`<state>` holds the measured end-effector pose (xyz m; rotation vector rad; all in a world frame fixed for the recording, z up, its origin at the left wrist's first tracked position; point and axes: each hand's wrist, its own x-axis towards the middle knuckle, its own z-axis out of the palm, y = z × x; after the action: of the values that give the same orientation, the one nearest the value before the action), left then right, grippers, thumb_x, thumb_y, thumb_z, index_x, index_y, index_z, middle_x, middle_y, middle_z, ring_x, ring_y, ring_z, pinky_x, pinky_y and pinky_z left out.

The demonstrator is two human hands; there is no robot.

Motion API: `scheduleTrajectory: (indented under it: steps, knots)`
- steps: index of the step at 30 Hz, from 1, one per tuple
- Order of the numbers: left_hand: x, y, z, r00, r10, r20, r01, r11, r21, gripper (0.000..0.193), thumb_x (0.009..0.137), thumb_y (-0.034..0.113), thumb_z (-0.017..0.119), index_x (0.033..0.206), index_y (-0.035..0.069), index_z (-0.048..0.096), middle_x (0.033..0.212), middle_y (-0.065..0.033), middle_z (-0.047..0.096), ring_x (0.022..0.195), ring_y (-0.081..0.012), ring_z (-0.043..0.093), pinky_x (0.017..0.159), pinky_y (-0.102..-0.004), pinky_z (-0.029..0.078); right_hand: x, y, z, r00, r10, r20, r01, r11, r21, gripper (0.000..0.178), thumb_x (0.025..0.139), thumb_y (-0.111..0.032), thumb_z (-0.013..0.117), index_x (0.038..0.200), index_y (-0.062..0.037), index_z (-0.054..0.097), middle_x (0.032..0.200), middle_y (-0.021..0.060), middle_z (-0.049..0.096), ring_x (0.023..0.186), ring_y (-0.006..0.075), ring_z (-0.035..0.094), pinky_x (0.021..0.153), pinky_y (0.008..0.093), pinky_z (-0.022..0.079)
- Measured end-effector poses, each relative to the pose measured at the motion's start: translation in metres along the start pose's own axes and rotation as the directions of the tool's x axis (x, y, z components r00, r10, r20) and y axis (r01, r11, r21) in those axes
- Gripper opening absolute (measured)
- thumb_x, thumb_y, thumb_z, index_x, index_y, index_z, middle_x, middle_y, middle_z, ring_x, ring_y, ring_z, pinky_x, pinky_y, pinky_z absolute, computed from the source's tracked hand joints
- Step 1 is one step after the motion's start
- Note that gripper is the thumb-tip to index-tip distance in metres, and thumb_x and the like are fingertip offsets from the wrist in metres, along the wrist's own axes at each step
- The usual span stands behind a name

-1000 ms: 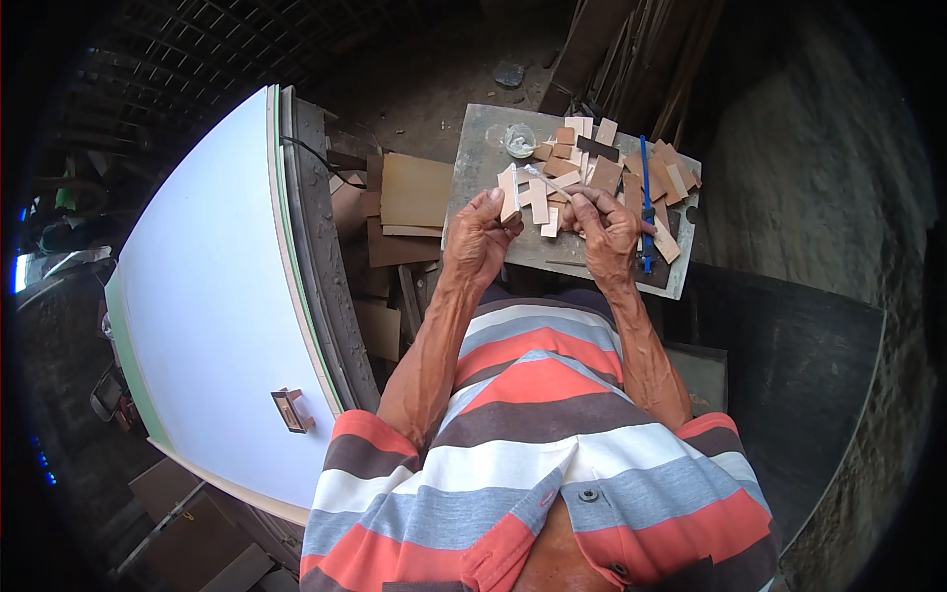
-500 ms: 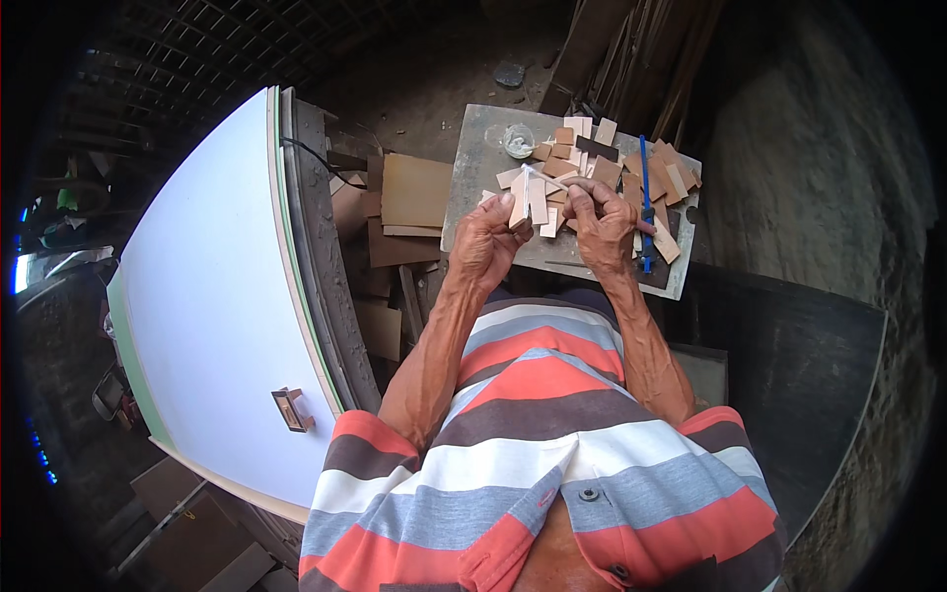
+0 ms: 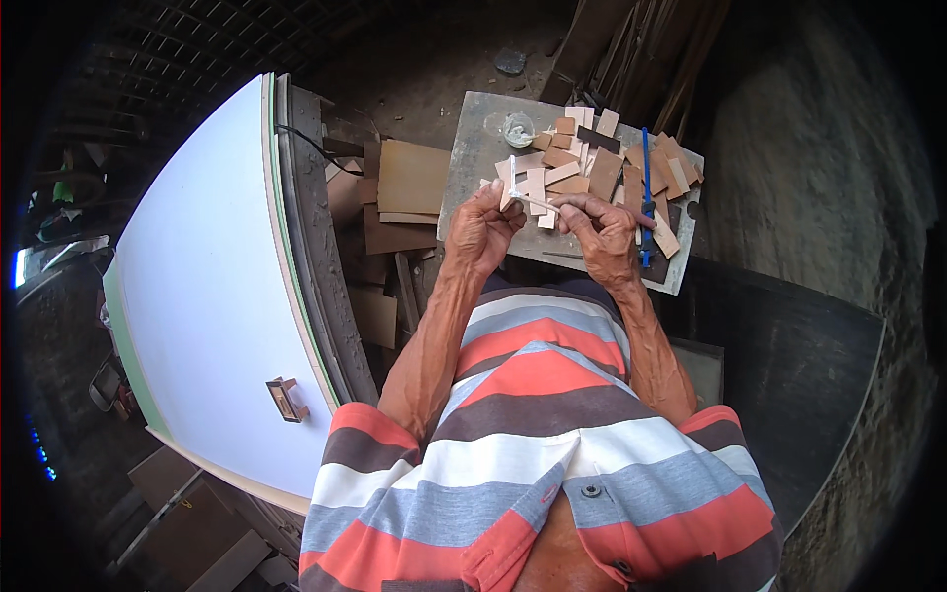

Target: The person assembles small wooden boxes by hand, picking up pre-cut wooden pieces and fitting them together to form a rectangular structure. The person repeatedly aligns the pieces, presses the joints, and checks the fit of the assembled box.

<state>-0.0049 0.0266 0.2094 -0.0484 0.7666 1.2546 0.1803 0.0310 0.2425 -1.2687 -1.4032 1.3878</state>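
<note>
Between the thumb and fingers of my left hand (image 3: 481, 233) a small, pale wooden piece (image 3: 506, 189) stands on edge. White paste, like glue, lines its upward edge. My right hand (image 3: 604, 237) pinches a thin, light stick (image 3: 539, 203), whose whitened tip touches the near end of that edge. Just beyond the hands, a clear cup (image 3: 518, 129) with white paste inside sits on the worktable (image 3: 473, 128). Many small wood pieces (image 3: 565, 174), pale and brown, lie loosely heaped on the tabletop to the right of the cup.
A blue bar clamp (image 3: 647, 187) lies along the right of the table, beside my right hand. On my left is a large white panel (image 3: 217, 266) with a small wooden frame-like piece (image 3: 287, 400) on it. Flat boards (image 3: 411, 178) are stacked between panel and table.
The stick's tip has moved along the piece's edge from the far end to the near end. My left hand has shifted slightly left and turned the piece.
</note>
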Motion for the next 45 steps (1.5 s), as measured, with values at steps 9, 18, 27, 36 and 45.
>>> scheduleTrajectory:
  steps: [9,18,27,36,45]
  knots:
    - [0.011,-0.003,-0.012,0.999,-0.009,-0.031,0.008,0.999,-0.043,0.017,0.097,0.018,0.058,0.099,0.001,0.059,0.081,-0.005,0.058,0.071,-0.0144,0.05,0.07,-0.0303,0.044,0.009,0.011,0.006,0.995,0.068,-0.073,-0.059,0.992,0.11,0.017,0.096,-0.011,0.059,0.103,0.0002,0.07,0.078,0.0025,0.067,0.07,0.0072,0.061,0.065,0.0218,0.051]
    - [0.014,0.004,-0.03,0.969,0.158,-0.19,-0.098,0.951,0.293,0.014,0.093,0.018,0.064,0.098,0.005,0.063,0.083,-0.001,0.063,0.073,-0.0093,0.054,0.068,-0.027,0.043,0.039,0.018,-0.004,0.98,0.193,-0.058,-0.197,0.977,-0.081,0.018,0.093,-0.009,0.06,0.105,0.0006,0.07,0.082,0.0032,0.069,0.072,0.0063,0.06,0.066,0.0218,0.05]
    - [0.004,0.003,-0.06,0.921,0.305,-0.244,-0.031,0.681,0.731,0.013,0.089,0.016,0.069,0.089,0.003,0.069,0.074,0.0033,0.06,0.063,-0.0031,0.047,0.058,-0.0188,0.037,0.152,0.072,-0.004,0.998,-0.063,0.008,0.048,0.654,-0.755,0.024,0.087,-0.019,0.06,0.103,-0.0059,0.072,0.09,0.0171,0.071,0.085,0.0335,0.069,0.076,0.0402,0.054]
    - [-0.006,0.015,-0.1,0.881,0.316,-0.353,0.012,0.73,0.684,0.02,0.085,0.013,0.072,0.097,-0.004,0.07,0.079,-0.0014,0.065,0.067,-0.0064,0.052,0.06,-0.023,0.04,0.197,0.116,0.03,0.976,-0.095,0.194,0.216,0.395,-0.893,0.027,0.08,-0.017,0.062,0.104,-0.007,0.071,0.101,0.0163,0.065,0.099,0.0343,0.063,0.087,0.0444,0.052]
    - [0.012,0.019,-0.11,0.965,0.14,-0.22,-0.055,0.933,0.355,0.027,0.089,0.01,0.069,0.112,-0.004,0.067,0.102,-0.0027,0.064,0.084,-0.0077,0.056,0.071,-0.022,0.043,0.118,0.083,0.062,0.709,0.524,0.472,-0.601,0.799,0.016,0.024,0.096,-0.025,0.057,0.107,-0.0048,0.065,0.101,0.0025,0.067,0.092,0.0157,0.065,0.085,0.0356,0.053]
